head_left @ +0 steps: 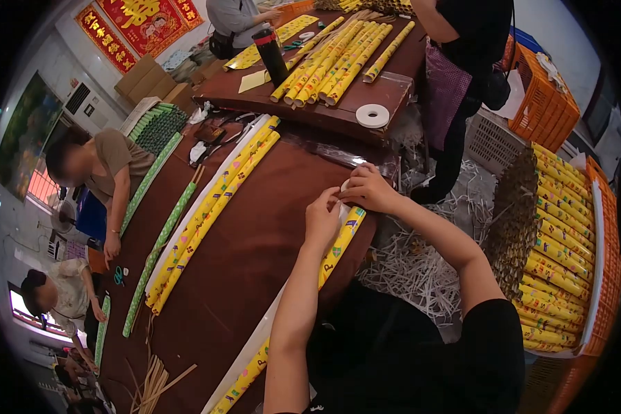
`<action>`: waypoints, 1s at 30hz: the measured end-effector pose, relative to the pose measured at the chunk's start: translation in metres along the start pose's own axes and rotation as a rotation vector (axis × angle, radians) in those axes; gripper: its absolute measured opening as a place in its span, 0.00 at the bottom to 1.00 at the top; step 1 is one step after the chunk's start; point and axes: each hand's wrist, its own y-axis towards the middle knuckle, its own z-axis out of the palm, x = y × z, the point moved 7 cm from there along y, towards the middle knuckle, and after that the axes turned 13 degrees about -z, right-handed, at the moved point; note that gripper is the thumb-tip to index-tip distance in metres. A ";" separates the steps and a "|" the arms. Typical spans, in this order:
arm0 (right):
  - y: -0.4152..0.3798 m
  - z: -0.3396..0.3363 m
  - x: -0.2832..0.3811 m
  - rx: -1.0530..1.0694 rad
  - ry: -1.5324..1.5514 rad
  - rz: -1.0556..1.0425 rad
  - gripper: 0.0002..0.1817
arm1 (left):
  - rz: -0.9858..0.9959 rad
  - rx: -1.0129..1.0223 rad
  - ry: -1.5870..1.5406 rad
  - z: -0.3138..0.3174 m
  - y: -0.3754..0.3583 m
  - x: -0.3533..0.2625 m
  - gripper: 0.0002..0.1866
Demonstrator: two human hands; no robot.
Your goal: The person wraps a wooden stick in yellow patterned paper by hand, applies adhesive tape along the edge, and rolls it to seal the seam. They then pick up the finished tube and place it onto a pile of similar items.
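Observation:
A yellow patterned paper roll (343, 239) with a white paper edge (257, 331) lies along the near side of the brown table, running beneath my forearms. At its far end, my right hand (369, 190) is closed on a small white tape roll (345, 185), partly covered by the fingers. My left hand (321, 217) is beside it, fingertips pinched together at the white edge. Whatever lies between those fingertips is hidden. Both hands nearly touch.
Yellow rolls (217, 214) and a green roll (160, 252) lie across the brown table (255, 241). Another tape roll (372, 116) and a dark bottle (270, 56) stand on the far table. Orange crates (545, 90), stacked yellow rolls (559, 241) and paper shreds (421, 276) are at right. Co-workers (121, 155) work around.

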 end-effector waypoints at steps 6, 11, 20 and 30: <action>-0.001 0.003 -0.003 0.080 0.039 -0.044 0.06 | -0.021 -0.034 0.007 -0.002 -0.002 -0.005 0.19; 0.000 0.006 -0.005 0.077 0.034 -0.045 0.06 | -0.088 -0.073 0.220 -0.003 -0.003 -0.003 0.17; -0.002 0.006 -0.003 0.032 0.073 -0.051 0.08 | 0.007 -0.074 0.281 -0.001 0.001 0.001 0.09; 0.005 0.006 -0.004 0.079 0.132 -0.064 0.09 | -0.007 -0.055 0.244 -0.001 0.001 0.006 0.10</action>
